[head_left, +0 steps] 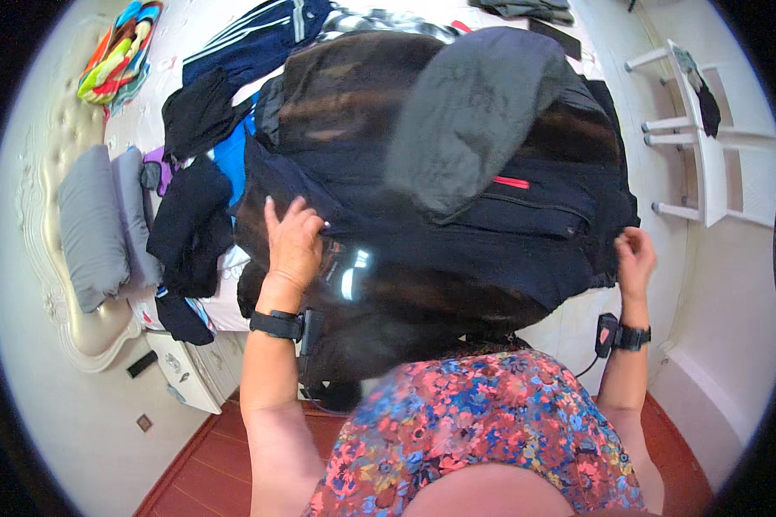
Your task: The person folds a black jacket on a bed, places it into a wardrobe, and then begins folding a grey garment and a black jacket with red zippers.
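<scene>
A dark jacket [388,194] with a red strip by its pocket lies spread in front of me on a dark brown, glossy plush blanket [345,82]. One grey sleeve [466,121] is folded across its middle, slightly blurred. My left hand [295,243] is over the jacket's left end, its fingers apart and nothing seen gripped in them. At the opposite end, my right hand [636,257] has curled fingers against the jacket's dark edge and appears to pinch it; the fingertips are partly hidden.
Black garments [194,220] and navy striped trousers [250,39] lie on the bed's left and far sides. Grey pillows [93,228] lean on the padded headboard [56,112]. A colourful folded cloth [122,56] is at far left. White chairs [698,138] stand right of the bed.
</scene>
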